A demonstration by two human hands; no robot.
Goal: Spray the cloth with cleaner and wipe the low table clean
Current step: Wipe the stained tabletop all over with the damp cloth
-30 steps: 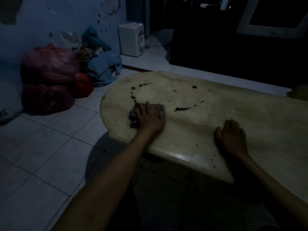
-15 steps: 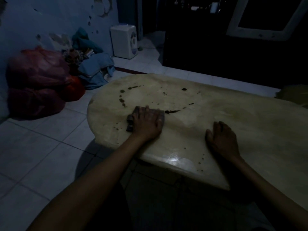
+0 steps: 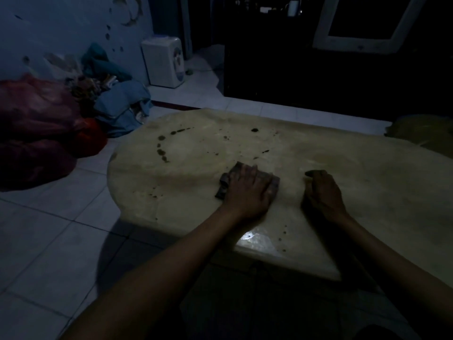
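Clearly mid-wipe: the left hand (image 3: 247, 188) lies flat, fingers straight, pressing the cloth (image 3: 223, 185) onto the low table (image 3: 355, 155). The right hand (image 3: 323, 190), curled on nothing, props just beside it. Next, I judge, a firm push beyond the fingertips, toward the dark spots (image 3: 255, 130).

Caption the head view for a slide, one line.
Left hand presses a folded cloth flat on the stained low table; right hand rests beside it, fingers curled.
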